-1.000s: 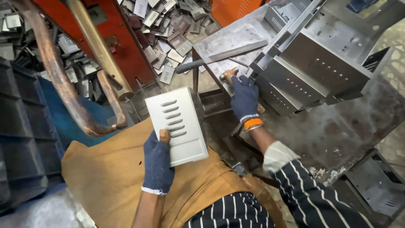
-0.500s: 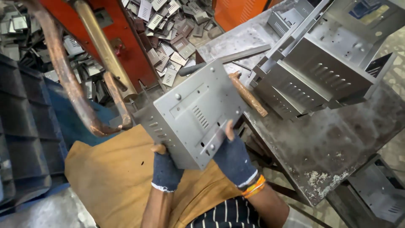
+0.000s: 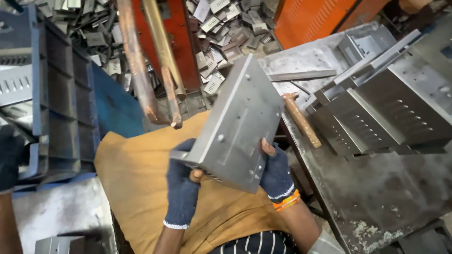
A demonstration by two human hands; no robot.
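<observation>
Gripping grey metal panel (image 3: 238, 127), left hand (image 3: 181, 188) and right hand (image 3: 275, 176) closed.

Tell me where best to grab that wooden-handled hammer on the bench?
Probably the middle of the wooden handle, coming from above. The hammer lies flat on the bench, handle bare and slanting toward the person, head away.

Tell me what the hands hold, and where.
Both hands, left and right, hold a grey sheet-metal box panel by its lower edge.
</observation>
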